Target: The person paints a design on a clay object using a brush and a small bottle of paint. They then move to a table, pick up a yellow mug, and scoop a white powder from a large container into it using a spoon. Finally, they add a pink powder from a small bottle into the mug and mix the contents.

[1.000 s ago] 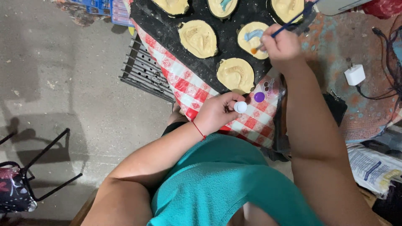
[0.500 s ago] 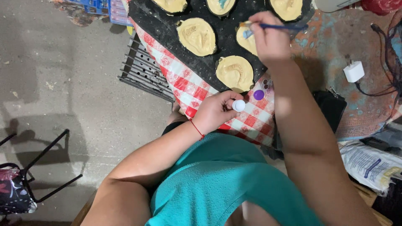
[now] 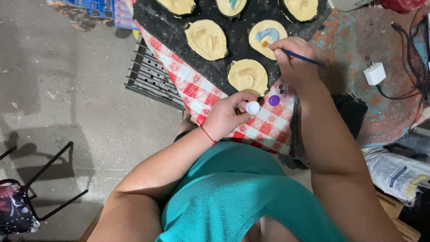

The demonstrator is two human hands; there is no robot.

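Note:
My right hand (image 3: 293, 60) grips a thin blue paintbrush (image 3: 301, 57), its tip touching a cream plaster mould (image 3: 268, 38) that bears a blue patch of paint. Several similar cream moulds (image 3: 207, 39) lie around it on a black sheet (image 3: 165, 27). My left hand (image 3: 228, 114) rests on a red-and-white checked cloth (image 3: 197, 92) and holds a small white paint pot (image 3: 252, 107). A purple pot (image 3: 274, 100) stands just right of it, beside other small paint pots (image 3: 282, 89).
A black wire rack (image 3: 152, 78) juts out under the cloth at the left. A white charger plug (image 3: 374, 73) with a cable lies on the patterned surface at right. Printed paper bags (image 3: 396, 170) lie lower right; a black metal stand (image 3: 45, 179) is on the concrete floor.
My right hand has come down and leftward with the brush, from near the top edge onto the blue-patched mould. The left hand has stayed on the white pot.

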